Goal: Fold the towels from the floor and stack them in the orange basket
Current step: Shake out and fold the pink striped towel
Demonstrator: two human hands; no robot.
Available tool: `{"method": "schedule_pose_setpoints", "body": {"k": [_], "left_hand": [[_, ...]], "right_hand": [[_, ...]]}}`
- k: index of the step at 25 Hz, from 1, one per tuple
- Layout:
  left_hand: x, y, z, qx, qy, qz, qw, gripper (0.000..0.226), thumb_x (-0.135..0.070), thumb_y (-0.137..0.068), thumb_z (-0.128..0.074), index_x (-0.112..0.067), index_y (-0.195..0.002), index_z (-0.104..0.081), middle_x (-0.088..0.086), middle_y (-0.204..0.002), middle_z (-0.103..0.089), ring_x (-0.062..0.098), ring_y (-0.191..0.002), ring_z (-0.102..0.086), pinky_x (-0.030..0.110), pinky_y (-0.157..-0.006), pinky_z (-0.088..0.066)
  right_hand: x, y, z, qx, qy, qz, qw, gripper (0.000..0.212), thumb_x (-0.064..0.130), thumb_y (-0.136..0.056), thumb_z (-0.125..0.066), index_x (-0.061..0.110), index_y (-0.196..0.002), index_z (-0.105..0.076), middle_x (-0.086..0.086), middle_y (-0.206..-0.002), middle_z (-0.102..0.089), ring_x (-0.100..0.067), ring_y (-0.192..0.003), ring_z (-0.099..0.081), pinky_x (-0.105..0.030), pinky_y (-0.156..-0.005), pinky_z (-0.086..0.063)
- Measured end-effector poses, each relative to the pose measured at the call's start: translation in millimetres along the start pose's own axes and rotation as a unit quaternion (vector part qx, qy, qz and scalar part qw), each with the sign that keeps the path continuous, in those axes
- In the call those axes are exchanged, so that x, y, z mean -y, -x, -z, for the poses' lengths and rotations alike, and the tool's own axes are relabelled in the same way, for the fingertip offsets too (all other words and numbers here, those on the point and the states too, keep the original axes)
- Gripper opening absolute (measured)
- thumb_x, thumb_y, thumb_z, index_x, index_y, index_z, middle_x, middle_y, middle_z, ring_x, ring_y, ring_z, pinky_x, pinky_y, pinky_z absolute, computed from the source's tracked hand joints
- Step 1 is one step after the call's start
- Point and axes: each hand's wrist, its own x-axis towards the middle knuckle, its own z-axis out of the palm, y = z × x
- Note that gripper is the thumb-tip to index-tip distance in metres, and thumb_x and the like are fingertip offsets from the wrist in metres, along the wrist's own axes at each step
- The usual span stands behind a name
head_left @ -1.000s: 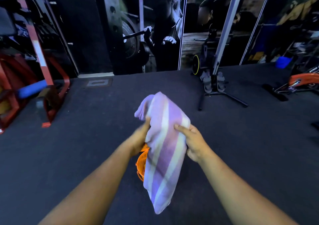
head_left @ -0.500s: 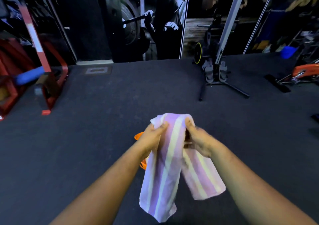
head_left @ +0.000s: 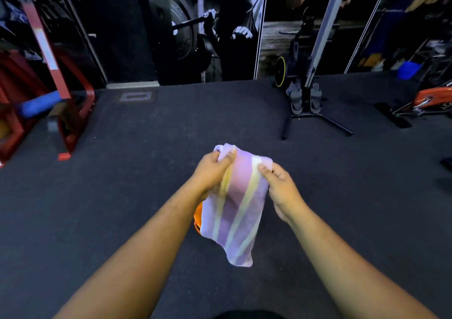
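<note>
Here we are looking down past two bare forearms at a dark gym floor [head_left: 151, 171]. The left hand [head_left: 211, 171] is gripping the upper left corner of a purple towel [head_left: 236, 211] with pale yellow stripes, thumb curled over the bunched cloth. The right hand [head_left: 281, 186] is pinching the upper right edge, thumb on the near face; we cannot tell how its other fingers are lying behind the cloth. Both hands are holding the towel up in the air, doubled over, its lower end hanging free and tapering toward a corner.

We are seeing only a sliver of the orange basket [head_left: 198, 218], showing just at the towel's left edge, below the left wrist; the rest of it is sitting hidden behind the towel, so we cannot tell what is lying inside.

Farther off, a red metal frame [head_left: 73, 113] with a blue pad [head_left: 39, 103] is standing at the left. A black stand [head_left: 305, 108] on splayed legs is sitting at the right, near the wall mural. A blue tub [head_left: 408, 69] and an orange machine [head_left: 433, 97] are sitting at the far right edge.
</note>
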Motion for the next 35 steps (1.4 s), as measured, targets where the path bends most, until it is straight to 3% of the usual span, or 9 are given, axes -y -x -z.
{"method": "schedule_pose_setpoints", "body": {"k": [3,6,11,16,18,23,27,32,35], "left_hand": [[21,12,1,0.122,0.094,0.095,0.983,0.081,-0.089,-0.068,-0.058,-0.020,-0.109,-0.067,-0.001,-0.097,-0.068,0.018,-0.090,-0.064,0.034,-0.090,-0.049],[37,16,-7,0.108,0.138,0.033,0.984,0.076,-0.070,-0.072,-0.078,-0.014,-0.122,-0.069,0.013,-0.114,-0.075,0.028,-0.108,-0.072,0.052,-0.103,-0.052],[5,6,-2,0.045,0.151,-0.018,0.987,0.045,-0.053,-0.095,-0.063,-0.017,-0.120,-0.071,0.003,-0.112,-0.077,0.022,-0.109,-0.072,0.046,-0.099,-0.056],[9,11,7,0.152,0.343,0.064,0.925,0.046,-0.031,-0.105,-0.032,-0.005,-0.119,-0.067,0.013,-0.101,-0.072,0.026,-0.087,-0.069,0.035,-0.074,-0.057],[13,13,3,0.156,0.356,0.057,0.920,0.033,-0.018,-0.103,-0.037,-0.005,-0.108,-0.067,0.011,-0.088,-0.070,0.022,-0.074,-0.067,0.032,-0.068,-0.057],[24,16,-16,0.134,0.187,-0.013,0.973,0.004,-0.007,-0.097,-0.067,-0.003,-0.098,-0.066,0.012,-0.078,-0.064,0.023,-0.069,-0.059,0.030,-0.061,-0.051],[38,18,-14,0.097,0.148,0.019,0.984,0.019,-0.028,-0.096,-0.071,-0.009,-0.092,-0.071,0.010,-0.083,-0.068,0.023,-0.078,-0.062,0.033,-0.064,-0.051],[61,21,3,0.004,0.310,0.092,0.946,0.020,-0.025,-0.099,-0.064,-0.006,-0.096,-0.070,0.007,-0.069,-0.065,0.014,-0.049,-0.058,0.020,-0.044,-0.044],[70,12,22,-0.044,0.401,0.115,0.908,0.019,-0.030,-0.099,-0.063,-0.013,-0.090,-0.064,0.002,-0.067,-0.053,0.010,-0.040,-0.043,0.019,-0.033,-0.028]], "right_hand": [[17,-11,0,0.017,-0.064,-0.046,0.997,0.021,0.021,-0.102,-0.059,0.007,-0.113,-0.070,-0.011,-0.107,-0.076,-0.019,-0.093,-0.072,-0.032,-0.082,-0.058],[23,-23,9,0.058,0.058,-0.001,0.997,0.017,0.012,-0.096,-0.067,0.002,-0.109,-0.071,-0.020,-0.109,-0.074,-0.023,-0.092,-0.069,-0.038,-0.087,-0.054],[31,-41,12,0.004,0.188,0.076,0.979,0.012,0.025,-0.097,-0.066,0.017,-0.105,-0.070,-0.008,-0.105,-0.075,-0.023,-0.095,-0.070,-0.039,-0.084,-0.056],[20,-25,11,-0.165,0.334,0.150,0.916,0.030,0.028,-0.090,-0.074,0.016,-0.104,-0.051,0.004,-0.102,-0.054,-0.020,-0.094,-0.054,-0.030,-0.075,-0.043],[13,-5,-4,-0.132,0.353,0.225,0.899,0.039,0.034,-0.083,-0.080,0.020,-0.100,-0.048,0.006,-0.098,-0.052,-0.018,-0.089,-0.053,-0.030,-0.072,-0.043],[-12,8,-21,0.005,0.399,0.148,0.905,0.016,0.024,-0.091,-0.068,0.017,-0.087,-0.055,0.007,-0.073,-0.059,-0.010,-0.065,-0.054,-0.032,-0.059,-0.040],[-5,-1,-12,0.012,0.161,0.035,0.986,0.009,0.006,-0.093,-0.061,0.008,-0.092,-0.069,-0.005,-0.083,-0.071,-0.008,-0.074,-0.061,-0.030,-0.069,-0.049],[-6,-24,27,-0.155,0.013,-0.060,0.986,0.007,0.010,-0.089,-0.057,0.011,-0.085,-0.062,-0.011,-0.078,-0.061,-0.021,-0.074,-0.057,-0.031,-0.062,-0.044],[-20,-35,67,-0.251,0.146,-0.109,0.951,0.016,0.022,-0.077,-0.059,0.011,-0.089,-0.061,-0.007,-0.084,-0.064,-0.025,-0.084,-0.062,-0.036,-0.068,-0.050]]}}
